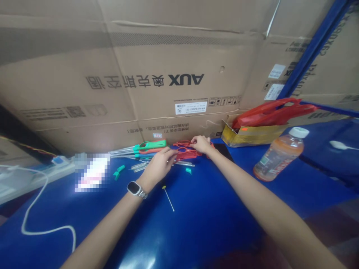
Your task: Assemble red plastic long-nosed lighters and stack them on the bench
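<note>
Unreadable pixelated patch (92, 172); red scissors (185, 154) partly covered, blurry.

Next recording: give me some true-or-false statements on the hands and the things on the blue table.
The left hand wears a watch on its wrist. True.
The right hand rests on the orange drink bottle. False: it touches the red handles; the bottle is apart, to its right.
The bottle has no cap. False: a white cap is on it.
A green-handled tool lies in the pile by the cardboard boxes. True.
</note>
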Available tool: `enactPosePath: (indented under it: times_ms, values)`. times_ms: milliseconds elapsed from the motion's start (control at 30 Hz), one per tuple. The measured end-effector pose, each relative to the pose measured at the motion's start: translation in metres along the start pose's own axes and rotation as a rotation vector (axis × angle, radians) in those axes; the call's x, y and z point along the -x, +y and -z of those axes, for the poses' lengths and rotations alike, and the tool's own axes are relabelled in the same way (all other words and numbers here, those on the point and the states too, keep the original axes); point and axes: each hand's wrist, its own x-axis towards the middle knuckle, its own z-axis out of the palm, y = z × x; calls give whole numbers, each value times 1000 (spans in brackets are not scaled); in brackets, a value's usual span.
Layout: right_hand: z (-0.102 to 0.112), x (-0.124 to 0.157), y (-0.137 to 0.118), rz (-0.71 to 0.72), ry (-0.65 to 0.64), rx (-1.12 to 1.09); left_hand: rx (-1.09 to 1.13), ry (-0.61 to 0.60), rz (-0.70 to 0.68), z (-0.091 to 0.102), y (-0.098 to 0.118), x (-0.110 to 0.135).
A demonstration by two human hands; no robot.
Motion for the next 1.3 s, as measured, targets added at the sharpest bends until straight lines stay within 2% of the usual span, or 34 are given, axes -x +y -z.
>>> enactPosePath:
  times_ms: [100, 200, 267, 300, 367, 467, 533, 700, 767, 867, 900, 967, 1133, 1233, 1300]
  values:
    - [5, 15, -3, 68, 86, -67, 32, 36, 43, 12, -2, 15]
    - [11, 40, -16, 165, 154, -168, 67, 50, 100, 31, -1, 40]
    - [9, 62, -32, 289, 210, -361, 82, 39, 145, 43, -2, 60]
    - [7, 74, -41, 341, 203, -450, 81, 26, 166, 48, -3, 71]
    - [-2, 97, -61, 432, 114, -550, 86, -22, 212, 55, -7, 91]
    - [-19, 124, -90, 517, -44, -530, 121, -93, 288, 59, -13, 116]
    - [-31, 134, -106, 562, -97, -467, 131, -120, 311, 61, -15, 128]
    - [-46, 135, -131, 646, -58, -402, 54, -40, 266, 77, -13, 143]
    - [-46, 131, -138, 630, -76, -370, 5, 55, 275, 86, -11, 147]
    - [-45, 125, -149, 634, -154, -261, -10, 259, 268, 94, -10, 150]
    - [-45, 124, -154, 653, -176, -218, -1, 287, 250, 94, -9, 150]
    - [-50, 123, -161, 706, -208, -138, 8, 240, 203, 93, -8, 149]
    - [-68, 122, -168, 760, -230, -67, -79, -17, 128, 80, 0, 151]
    - [-75, 121, -162, 714, -193, -141, -147, -87, 97, 72, 2, 150]
    - [-76, 119, -155, 669, -165, -278, -171, -112, 78, 69, 0, 147]
